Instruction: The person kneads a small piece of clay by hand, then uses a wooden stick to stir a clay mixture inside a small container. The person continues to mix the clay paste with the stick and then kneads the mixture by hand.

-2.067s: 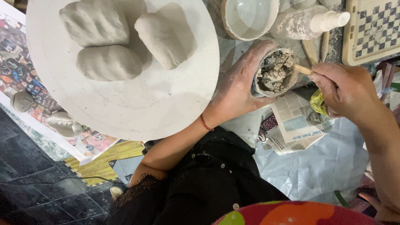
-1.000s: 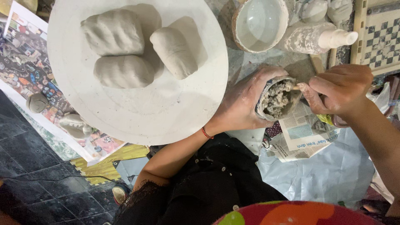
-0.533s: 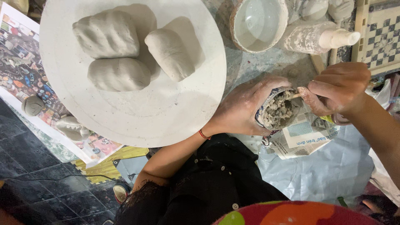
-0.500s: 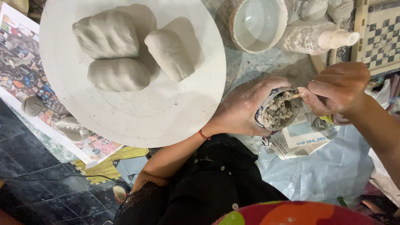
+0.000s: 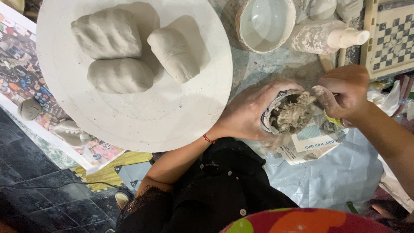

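Left hand (image 5: 248,114): wrapped around a small paper-covered cup (image 5: 276,118), which is held tilted above the tabletop, fingers curled tight about its wall. Skin is smeared with pale clay.

Right hand (image 5: 345,92): fingers bunched together, thumb pressed into the cup's mouth; whether a tool is pinched between them cannot be told.

Cup contents: a grey-brown, lumpy, wet paste (image 5: 293,116), heaped to the rim. Filling is judged well advanced; the surface is not yet smoothed.

Beneath: folded newspaper (image 5: 310,144) on a pale blue plastic sheet (image 5: 345,172).

Beside: round white board (image 5: 172,112), matte and dusty, bearing three kneaded clay lumps (image 5: 120,75), untouched, one ribbed with finger marks.

Beyond: a clay-crusted bowl (image 5: 265,21), glossy white inside; a smeared squeeze bottle (image 5: 327,38) lying on its side; a chequered board (image 5: 394,36).
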